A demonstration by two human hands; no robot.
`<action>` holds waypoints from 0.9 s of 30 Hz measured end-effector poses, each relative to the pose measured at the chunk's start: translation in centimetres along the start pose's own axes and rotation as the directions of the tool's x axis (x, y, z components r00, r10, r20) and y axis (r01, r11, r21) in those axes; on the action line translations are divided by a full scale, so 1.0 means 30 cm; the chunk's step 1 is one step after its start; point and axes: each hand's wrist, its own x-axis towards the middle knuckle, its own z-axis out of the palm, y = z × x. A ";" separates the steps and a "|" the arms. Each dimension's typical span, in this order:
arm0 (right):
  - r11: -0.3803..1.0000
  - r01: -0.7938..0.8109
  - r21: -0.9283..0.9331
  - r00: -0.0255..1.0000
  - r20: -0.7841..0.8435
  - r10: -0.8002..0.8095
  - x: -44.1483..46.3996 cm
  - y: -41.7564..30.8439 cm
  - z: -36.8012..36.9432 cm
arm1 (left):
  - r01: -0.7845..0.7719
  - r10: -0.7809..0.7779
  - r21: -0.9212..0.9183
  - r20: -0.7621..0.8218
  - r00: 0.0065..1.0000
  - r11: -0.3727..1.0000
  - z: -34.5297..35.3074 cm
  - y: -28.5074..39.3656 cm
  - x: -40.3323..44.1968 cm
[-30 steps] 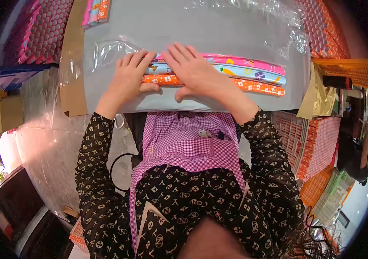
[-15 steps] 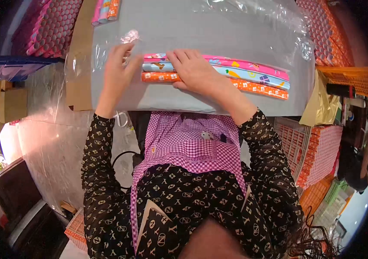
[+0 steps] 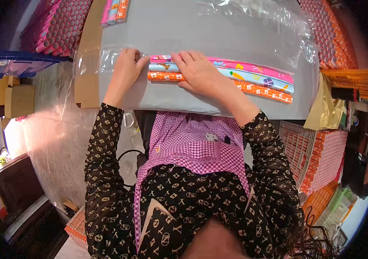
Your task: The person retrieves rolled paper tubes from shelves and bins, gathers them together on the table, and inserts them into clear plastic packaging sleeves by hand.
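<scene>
Three wrapping paper rolls lie side by side on the grey work surface: a pink roll (image 3: 253, 68), a light blue patterned roll (image 3: 255, 79) and an orange roll (image 3: 261, 91). My right hand (image 3: 199, 73) rests across them left of their middle, fingers over the pink roll's far side and thumb by the orange one's near side. At the rolls' left ends, my left hand (image 3: 127, 67) has curled fingers closed on clear plastic film (image 3: 107, 60). How much film it holds is hidden.
Another set of rolls (image 3: 114, 11) lies at the far left. Crumpled clear plastic (image 3: 274, 21) covers the back right. Stacked rolls (image 3: 65, 23) stand beyond the left edge, with more rolls (image 3: 328, 151) at right. Gold film (image 3: 328, 105) hangs by the right edge.
My left hand has curled its fingers and come down by the roll ends; the crumpled plastic tuft above it no longer shows. My right hand stays on the rolls. The view has shifted slightly.
</scene>
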 end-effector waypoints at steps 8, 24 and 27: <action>1.000 0.004 0.010 1.000 -0.014 -0.004 -0.001 0.003 0.005 | 0.078 -0.083 0.181 0.023 0.996 0.980 0.022 0.006 0.010; 1.000 0.021 0.014 0.998 -0.051 -0.021 -0.009 -0.001 -0.003 | 0.077 -0.038 -0.242 0.161 0.986 0.967 0.002 0.086 0.099; 1.000 0.004 0.027 1.000 -0.016 -0.004 -0.010 -0.004 -0.008 | 0.059 0.000 -0.229 0.251 0.968 0.972 -0.011 0.114 0.100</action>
